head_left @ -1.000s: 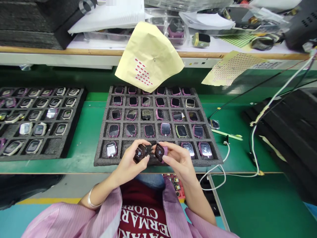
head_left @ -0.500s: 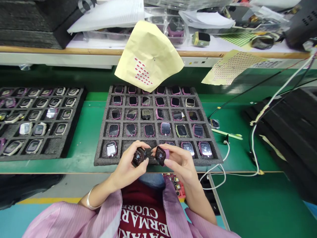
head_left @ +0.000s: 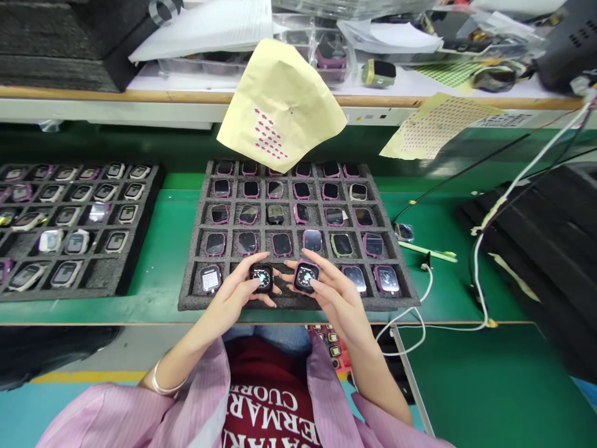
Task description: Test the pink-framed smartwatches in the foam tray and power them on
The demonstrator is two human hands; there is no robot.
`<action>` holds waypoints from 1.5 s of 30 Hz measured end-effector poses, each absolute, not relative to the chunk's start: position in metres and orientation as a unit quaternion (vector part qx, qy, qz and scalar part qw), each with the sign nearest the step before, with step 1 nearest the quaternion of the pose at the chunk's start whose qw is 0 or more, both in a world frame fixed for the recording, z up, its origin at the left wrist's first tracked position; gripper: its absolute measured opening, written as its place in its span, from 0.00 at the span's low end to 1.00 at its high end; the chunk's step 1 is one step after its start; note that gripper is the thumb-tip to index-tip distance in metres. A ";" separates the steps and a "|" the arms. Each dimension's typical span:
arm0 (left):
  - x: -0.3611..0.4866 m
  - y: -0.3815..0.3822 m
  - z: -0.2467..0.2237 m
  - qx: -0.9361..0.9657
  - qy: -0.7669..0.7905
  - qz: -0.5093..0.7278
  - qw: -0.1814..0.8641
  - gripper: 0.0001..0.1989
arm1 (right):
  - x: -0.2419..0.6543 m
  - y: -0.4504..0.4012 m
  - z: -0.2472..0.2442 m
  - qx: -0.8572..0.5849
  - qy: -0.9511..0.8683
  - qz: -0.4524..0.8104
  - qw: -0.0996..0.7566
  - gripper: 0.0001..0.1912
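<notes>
The left hand [head_left: 237, 287] pinches a black watch case [head_left: 262, 277] between thumb and fingers, and the right hand [head_left: 342, 298] pinches a purple watch case [head_left: 306, 276] the same way; both are held side by side, just apart, over the front row of the foam tray [head_left: 189, 297] on the bench [head_left: 163, 249], lit faces turned up. Each looks small, light and stiff, a rigid shell that should not give under a modest squeeze. The glass is probably the weak point: glossy, likely slippery under dry skin, and apt to smudge or scratch. The best hold would be on the side edges, thumb against one and fingertips against the other (the right thumb lies partly over the purple case's face, which is kinder to grip than to glass). A firm pinch on the rims should be enough, since hard pressure might push side buttons, if there are any. The soft-looking foam would probably cushion a short drop, the bench much less.
</notes>
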State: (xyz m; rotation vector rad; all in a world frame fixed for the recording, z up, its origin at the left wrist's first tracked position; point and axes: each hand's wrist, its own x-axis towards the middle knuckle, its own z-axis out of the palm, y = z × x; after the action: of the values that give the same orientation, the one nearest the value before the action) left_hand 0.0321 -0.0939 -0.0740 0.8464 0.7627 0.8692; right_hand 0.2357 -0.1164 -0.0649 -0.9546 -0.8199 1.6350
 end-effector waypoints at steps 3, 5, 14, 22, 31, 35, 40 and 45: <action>0.032 -0.094 -0.075 0.381 0.345 0.399 0.759 0.23 | 0.234 -0.116 -0.066 -0.402 -0.351 0.671 0.514 0.23; 0.032 -0.094 -0.076 0.381 0.341 0.400 0.760 0.24 | 0.233 -0.115 -0.066 -0.401 -0.358 0.666 0.517 0.23; 0.031 -0.093 -0.077 0.402 0.331 0.388 0.761 0.23 | 0.233 -0.118 -0.070 -0.396 -0.385 0.651 0.522 0.20; 0.035 -0.093 -0.071 0.457 0.376 0.383 0.710 0.24 | 0.233 -0.120 -0.072 -0.390 -0.406 0.653 0.507 0.23; 0.037 -0.098 -0.076 0.543 0.469 0.380 0.583 0.15 | 0.233 -0.122 -0.069 -0.358 -0.391 0.704 0.473 0.25; 0.035 -0.100 -0.073 0.553 0.465 0.348 0.598 0.12 | 0.233 -0.117 -0.073 -0.352 -0.384 0.696 0.495 0.19; 0.036 -0.102 -0.071 0.558 0.452 0.343 0.605 0.13 | 0.233 -0.115 -0.074 -0.341 -0.397 0.672 0.524 0.16; 0.038 -0.104 -0.072 0.555 0.437 0.367 0.605 0.16 | 0.233 -0.115 -0.071 -0.338 -0.403 0.687 0.501 0.17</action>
State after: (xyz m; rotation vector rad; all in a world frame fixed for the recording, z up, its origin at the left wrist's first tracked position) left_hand 0.0375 -0.1038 -0.0721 1.2847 1.0104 0.8493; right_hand 0.2332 -0.1148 -0.0712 -0.8168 -0.9742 1.6601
